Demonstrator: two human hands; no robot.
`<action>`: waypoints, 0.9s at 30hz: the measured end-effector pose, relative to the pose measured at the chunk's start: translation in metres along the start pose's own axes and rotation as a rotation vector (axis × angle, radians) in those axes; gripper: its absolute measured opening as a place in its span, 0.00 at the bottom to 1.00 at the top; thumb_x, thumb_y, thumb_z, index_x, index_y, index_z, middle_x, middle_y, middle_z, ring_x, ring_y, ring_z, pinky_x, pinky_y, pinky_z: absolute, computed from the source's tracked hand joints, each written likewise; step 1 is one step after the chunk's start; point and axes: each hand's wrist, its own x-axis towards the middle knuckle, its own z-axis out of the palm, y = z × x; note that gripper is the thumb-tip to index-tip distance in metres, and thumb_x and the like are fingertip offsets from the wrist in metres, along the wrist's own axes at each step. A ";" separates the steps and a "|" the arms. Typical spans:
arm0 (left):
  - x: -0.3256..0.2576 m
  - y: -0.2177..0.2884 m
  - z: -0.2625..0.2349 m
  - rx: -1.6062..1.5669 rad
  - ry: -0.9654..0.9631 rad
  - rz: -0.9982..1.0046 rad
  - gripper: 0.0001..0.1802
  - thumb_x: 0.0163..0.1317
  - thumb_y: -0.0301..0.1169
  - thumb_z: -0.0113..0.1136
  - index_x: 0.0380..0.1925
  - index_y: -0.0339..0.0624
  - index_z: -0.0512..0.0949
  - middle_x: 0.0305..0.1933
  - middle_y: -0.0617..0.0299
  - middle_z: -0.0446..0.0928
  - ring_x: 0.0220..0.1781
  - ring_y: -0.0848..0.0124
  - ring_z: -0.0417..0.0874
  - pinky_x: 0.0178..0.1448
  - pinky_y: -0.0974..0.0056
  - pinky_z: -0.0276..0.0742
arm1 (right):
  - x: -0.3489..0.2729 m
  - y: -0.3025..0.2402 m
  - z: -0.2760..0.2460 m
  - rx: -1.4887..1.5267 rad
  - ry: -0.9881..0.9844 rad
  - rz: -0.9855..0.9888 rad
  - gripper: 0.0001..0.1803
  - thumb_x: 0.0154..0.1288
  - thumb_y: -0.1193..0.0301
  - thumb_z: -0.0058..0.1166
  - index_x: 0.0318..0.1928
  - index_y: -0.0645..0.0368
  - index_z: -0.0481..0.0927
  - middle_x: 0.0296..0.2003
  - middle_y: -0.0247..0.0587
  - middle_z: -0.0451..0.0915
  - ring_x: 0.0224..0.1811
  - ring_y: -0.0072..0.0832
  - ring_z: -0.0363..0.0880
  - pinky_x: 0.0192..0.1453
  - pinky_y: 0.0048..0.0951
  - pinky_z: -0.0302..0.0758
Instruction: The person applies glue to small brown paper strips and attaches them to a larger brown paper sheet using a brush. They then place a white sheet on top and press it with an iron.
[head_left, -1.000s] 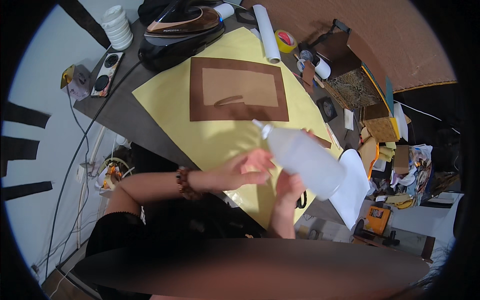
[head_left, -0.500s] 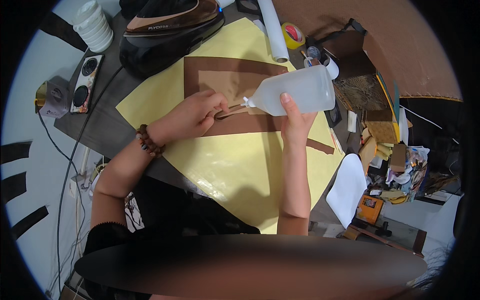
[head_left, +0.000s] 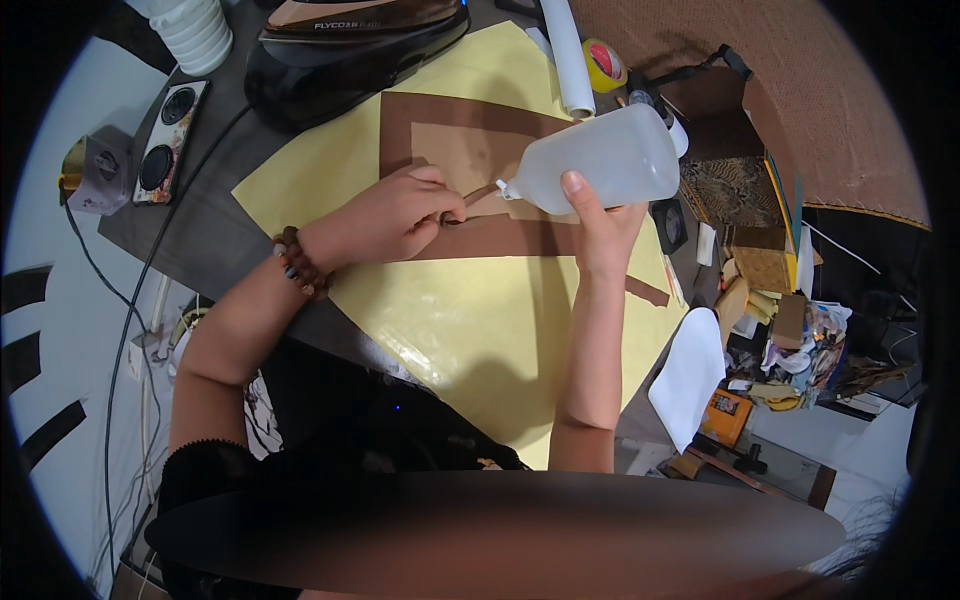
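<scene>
Pale lettering runs along the side of the iron (head_left: 350, 60) at far left, and a red label with small, unclear print shows on the yellow tape roll (head_left: 605, 65) at the far side. The orange box (head_left: 725, 415) at near right bears a dark label, too small to read. The bottle (head_left: 600, 155) is translucent and whitish, with rounded shoulders and a slim white spout. It lies tilted in the air over the right part of the brown sheet (head_left: 395, 145), spout pointing left. The right hand (head_left: 605, 225) grasps its near side, thumb on top. The left hand (head_left: 395, 210), fingers curled, pinches a narrow brown strip (head_left: 480, 200) near the spout.
</scene>
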 end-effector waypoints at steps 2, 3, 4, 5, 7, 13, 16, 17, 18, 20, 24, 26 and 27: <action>-0.001 -0.002 0.001 -0.005 -0.008 -0.009 0.19 0.51 0.14 0.51 0.42 0.37 0.83 0.38 0.55 0.77 0.46 0.59 0.77 0.52 0.59 0.76 | -0.001 0.003 0.004 0.058 0.038 0.013 0.31 0.54 0.75 0.74 0.58 0.65 0.73 0.48 0.43 0.80 0.50 0.29 0.80 0.57 0.34 0.78; -0.001 -0.003 0.001 -0.006 -0.012 -0.014 0.19 0.51 0.14 0.52 0.42 0.37 0.83 0.39 0.55 0.78 0.47 0.59 0.77 0.53 0.59 0.76 | -0.001 0.005 0.006 0.088 0.058 0.013 0.31 0.55 0.76 0.74 0.58 0.65 0.73 0.49 0.43 0.80 0.50 0.29 0.80 0.57 0.34 0.78; -0.002 -0.004 0.000 -0.010 -0.014 0.000 0.19 0.51 0.14 0.52 0.43 0.37 0.84 0.39 0.55 0.79 0.47 0.59 0.77 0.53 0.59 0.76 | -0.002 0.007 0.008 0.092 0.071 0.010 0.30 0.55 0.76 0.74 0.57 0.65 0.74 0.48 0.43 0.80 0.50 0.29 0.81 0.57 0.33 0.78; -0.001 -0.005 0.000 -0.013 -0.015 0.013 0.20 0.51 0.14 0.52 0.43 0.37 0.84 0.40 0.55 0.80 0.47 0.59 0.77 0.53 0.59 0.76 | -0.002 0.008 0.009 0.095 0.088 0.007 0.30 0.55 0.76 0.73 0.57 0.66 0.74 0.48 0.43 0.80 0.50 0.29 0.81 0.57 0.33 0.78; -0.001 -0.006 0.000 -0.017 -0.026 0.018 0.20 0.50 0.14 0.52 0.43 0.36 0.85 0.41 0.55 0.82 0.48 0.59 0.77 0.54 0.60 0.77 | -0.003 0.010 0.012 0.093 0.118 0.000 0.29 0.56 0.77 0.73 0.57 0.66 0.75 0.48 0.43 0.81 0.49 0.29 0.81 0.56 0.33 0.79; -0.001 -0.008 0.000 -0.022 -0.047 -0.012 0.21 0.50 0.14 0.52 0.43 0.36 0.85 0.41 0.57 0.84 0.49 0.60 0.77 0.54 0.60 0.77 | 0.000 0.013 0.015 0.107 0.148 -0.017 0.27 0.56 0.76 0.74 0.55 0.65 0.76 0.46 0.41 0.82 0.49 0.28 0.81 0.56 0.33 0.79; -0.001 -0.009 0.001 -0.021 -0.047 -0.020 0.21 0.49 0.14 0.52 0.43 0.36 0.85 0.41 0.57 0.84 0.49 0.60 0.77 0.53 0.60 0.77 | 0.002 0.013 0.017 0.128 0.120 0.031 0.28 0.56 0.75 0.74 0.55 0.65 0.76 0.46 0.40 0.81 0.49 0.28 0.81 0.57 0.33 0.78; -0.001 -0.009 0.001 -0.021 -0.049 -0.028 0.21 0.49 0.14 0.52 0.43 0.37 0.85 0.41 0.57 0.84 0.49 0.60 0.77 0.53 0.61 0.77 | 0.002 0.013 0.017 0.134 0.105 0.041 0.28 0.56 0.75 0.74 0.55 0.65 0.76 0.47 0.40 0.81 0.49 0.28 0.80 0.57 0.33 0.78; -0.001 -0.009 0.001 -0.025 -0.051 -0.039 0.21 0.49 0.14 0.52 0.43 0.37 0.85 0.41 0.57 0.84 0.48 0.60 0.77 0.52 0.61 0.77 | 0.003 0.013 0.017 0.139 0.089 0.050 0.28 0.56 0.75 0.74 0.55 0.64 0.75 0.47 0.40 0.81 0.49 0.27 0.80 0.57 0.32 0.77; -0.001 -0.009 0.001 -0.046 -0.054 -0.049 0.21 0.49 0.15 0.53 0.43 0.37 0.85 0.41 0.56 0.83 0.48 0.60 0.77 0.50 0.62 0.77 | 0.004 0.013 0.016 0.163 0.069 0.054 0.29 0.55 0.75 0.74 0.56 0.64 0.75 0.47 0.40 0.80 0.50 0.27 0.80 0.58 0.33 0.77; -0.001 -0.008 0.001 -0.067 -0.048 -0.072 0.21 0.49 0.15 0.54 0.43 0.37 0.86 0.40 0.55 0.80 0.45 0.61 0.77 0.45 0.63 0.76 | 0.004 0.013 0.015 0.159 0.059 0.060 0.30 0.55 0.76 0.74 0.56 0.64 0.74 0.47 0.40 0.79 0.50 0.28 0.79 0.58 0.33 0.77; -0.001 -0.008 0.000 -0.075 -0.058 -0.079 0.21 0.49 0.16 0.54 0.44 0.37 0.86 0.39 0.55 0.78 0.45 0.62 0.77 0.44 0.63 0.76 | 0.003 0.013 0.015 0.147 0.077 0.046 0.30 0.55 0.75 0.74 0.56 0.64 0.74 0.47 0.40 0.80 0.50 0.28 0.79 0.58 0.33 0.77; -0.001 -0.008 0.000 -0.081 -0.064 -0.088 0.21 0.50 0.16 0.55 0.44 0.37 0.86 0.39 0.55 0.78 0.45 0.62 0.77 0.44 0.64 0.76 | 0.002 0.014 0.015 0.138 0.086 0.036 0.30 0.55 0.75 0.74 0.56 0.64 0.74 0.47 0.40 0.80 0.50 0.28 0.79 0.58 0.33 0.77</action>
